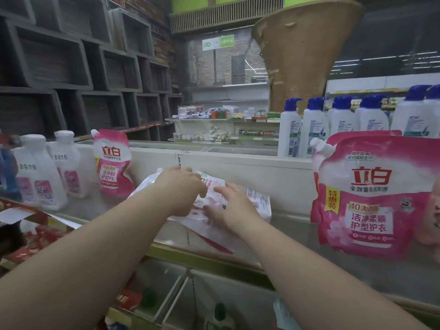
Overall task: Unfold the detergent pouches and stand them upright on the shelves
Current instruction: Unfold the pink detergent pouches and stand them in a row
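pouch: folded detergent pouch point(238, 201) lies flat on the shelf point(297, 225), against the white back wall, between the two standing pouches. Printed back panel with barcode faces up; spout not visible.
left hand: left hand point(183, 189) on the pouch's upper left part, fingers curled down over its top edge. Reads as a grip on the fold; fingertips hidden, so not certain.
right hand: right hand point(228, 208) laid flat on the pouch's middle, fingers spread and nearly straight. Presses, grasps nothing.
done so far: left pouch point(112, 163) stands near the white bottles point(47, 170), leaning a little; right pouch point(371, 194) upright, close to camera.
step: my guess is the unfold has just begun, one hand pinning, the other lifting the flap.
handling: soft film bag full of liquid. Likely heavy and floppy, contents will slosh and shift the weight as it opens. Glossy film, probably slick in dry hands. Not brittle, but seams and spout are the weak spots.
where to hold: I'd take the stiffer top seam near the spout with one hand and support the bottom gusset with the other. Avoid squeezing the belly.
standing it: let liquid settle into the base so the gusset spreads, else it will slump like the left one.
risk: sliding off the shelf's front lip while half open.
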A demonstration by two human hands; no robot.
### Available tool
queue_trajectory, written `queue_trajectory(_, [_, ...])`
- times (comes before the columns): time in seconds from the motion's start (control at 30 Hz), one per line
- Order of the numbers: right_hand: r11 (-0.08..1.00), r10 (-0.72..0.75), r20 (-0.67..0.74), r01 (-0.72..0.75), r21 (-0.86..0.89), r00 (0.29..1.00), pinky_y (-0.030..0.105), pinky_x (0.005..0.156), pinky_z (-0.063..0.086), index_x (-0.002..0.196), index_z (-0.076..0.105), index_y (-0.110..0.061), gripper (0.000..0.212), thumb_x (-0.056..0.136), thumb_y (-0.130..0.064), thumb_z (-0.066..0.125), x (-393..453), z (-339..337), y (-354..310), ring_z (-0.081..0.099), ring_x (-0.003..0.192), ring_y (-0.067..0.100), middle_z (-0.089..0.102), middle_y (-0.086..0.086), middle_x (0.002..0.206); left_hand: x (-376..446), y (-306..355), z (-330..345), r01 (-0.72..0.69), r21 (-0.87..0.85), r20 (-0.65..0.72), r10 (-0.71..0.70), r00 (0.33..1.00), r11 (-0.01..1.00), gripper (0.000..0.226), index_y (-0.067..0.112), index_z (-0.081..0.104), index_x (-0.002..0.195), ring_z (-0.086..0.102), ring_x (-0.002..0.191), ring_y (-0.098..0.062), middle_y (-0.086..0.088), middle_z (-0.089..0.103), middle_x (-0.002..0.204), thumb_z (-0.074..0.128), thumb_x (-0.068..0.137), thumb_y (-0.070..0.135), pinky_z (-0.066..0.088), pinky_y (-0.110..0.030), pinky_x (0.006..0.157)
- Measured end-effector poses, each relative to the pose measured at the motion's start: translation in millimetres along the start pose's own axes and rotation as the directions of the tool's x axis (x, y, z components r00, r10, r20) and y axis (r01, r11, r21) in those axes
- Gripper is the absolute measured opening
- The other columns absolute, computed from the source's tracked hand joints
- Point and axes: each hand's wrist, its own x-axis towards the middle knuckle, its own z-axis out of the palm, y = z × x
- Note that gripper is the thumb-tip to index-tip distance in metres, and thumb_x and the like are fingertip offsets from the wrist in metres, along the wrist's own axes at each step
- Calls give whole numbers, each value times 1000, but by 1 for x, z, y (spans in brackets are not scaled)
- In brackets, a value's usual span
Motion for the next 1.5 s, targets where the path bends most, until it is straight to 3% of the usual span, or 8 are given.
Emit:
queue_trajectory(0.17, [988, -11, 103, 27, -152, 995, 45, 129, 22, 164, 31, -36, 105, 79, -89, 60, 12, 1, 3, 15, 162, 20, 10, -7, 177, 9, -2, 7, 8, -27, 74, -6, 997, 1000, 48, 50, 56, 135, 54, 124, -16, 18, 58, 138, 62, 91, 31, 42, -37, 99])
queue_trajectory(0.3, [981, -44, 94, 61, -185, 995, 46, 129, 21, 163, 31, -37, 106, 76, -94, 54, 17, 7, 10, 17, 161, 22, 14, -6, 176, 13, -6, 17, 69, -123, 102, -56, 993, 990, 53, 54, 54, 133, 57, 120, -16, 21, 61, 132, 59, 85, 32, 48, -43, 98])
queue_trajectory(0.43, [979, -68, 77, 81, -186, 995, 48, 122, 33, 158, 35, -42, 96, 79, -96, 45, 16, 13, 15, 33, 154, 25, 28, -8, 171, 10, -1, 26, 50, -143, 38, -45, 998, 989, 46, 48, 54, 131, 53, 123, -15, 18, 58, 131, 57, 88, 33, 46, -41, 100])
queue_trajectory(0.67, [944, -124, 75, 141, -297, 989, 50, 111, 38, 146, 41, -35, 47, 103, -53, 39, 18, 14, 9, 47, 137, 25, 53, -5, 140, 1, -3, 31, 42, -282, -158, -90, 983, 959, 42, 48, 56, 135, 51, 129, -15, 19, 52, 144, 52, 95, 37, 40, -38, 105])
queue_trajectory(0.9, [980, -92, 48, 98, -172, 995, 49, 108, 39, 134, 55, -34, 33, 110, -37, 32, 16, 9, 7, 52, 129, 33, 62, -1, 133, -4, -8, 31, 60, -577, -332, -301, 894, 815, 53, 43, 60, 139, 58, 125, -10, 20, 63, 136, 69, 88, 31, 46, -30, 101])
queue_trajectory(1.2, [999, -47, -71, 46, -21, 996, 49, 105, 47, 148, 46, -50, 41, 111, -51, 28, 23, 11, 17, 57, 128, 29, 66, -7, 138, 24, -25, 44, 168, -833, -146, -502, 852, 528, 77, 35, 41, 153, 62, 116, -12, 12, 63, 129, 78, 86, 28, 53, -39, 102])
queue_trajectory(1.33, [998, -19, -115, 26, 59, 993, 45, 98, 51, 137, 52, -47, 37, 112, -53, 27, 22, 4, 20, 64, 111, 22, 72, -10, 114, 42, -30, 43, 244, -815, -37, -468, 883, 525, 71, 43, 41, 146, 64, 107, -11, 17, 63, 124, 76, 84, 44, 57, -37, 89])
queue_trajectory(1.5, [993, -21, -192, 43, 109, 981, 32, 81, 45, 137, 59, -42, 39, 113, -50, 30, 18, -6, 16, 61, 96, 9, 71, -13, 102, 54, -22, 23, 232, -842, 1, -427, 904, 488, 78, 40, 29, 156, 65, 95, -13, 11, 60, 128, 72, 90, 39, 62, -38, 67])
